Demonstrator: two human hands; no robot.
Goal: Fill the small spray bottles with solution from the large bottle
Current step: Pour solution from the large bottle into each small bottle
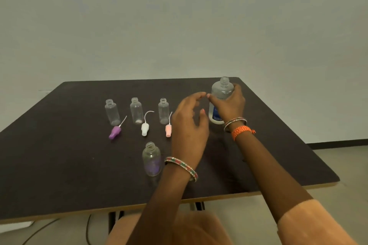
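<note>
1. A person sits at a dark table (59,165). Their right hand (231,105) is wrapped around the large bottle (220,93), which stands upright near the far right of the table with its cap off.
2. The left hand (189,125) hovers just beside the large bottle, fingers loosely curved and holding nothing.
3. This looks like the start of pouring: the large bottle is gripped but not yet tipped.
4. Four small bottles stand uncapped. Three form a row at centre: the left bottle (112,112), the middle bottle (136,110) and the right bottle (163,111). The near bottle (151,159) stands closer to the person.
5. Three spray tops lie in front of the row: a purple top (115,132), a white top (145,129) and a pink top (168,130).
6. The next move likely needs a steady tilt over a narrow neck, perhaps with the left hand bracing a small bottle.
7. The large bottle is clear plastic with a blue label low down; its liquid level is hard to judge.
</note>
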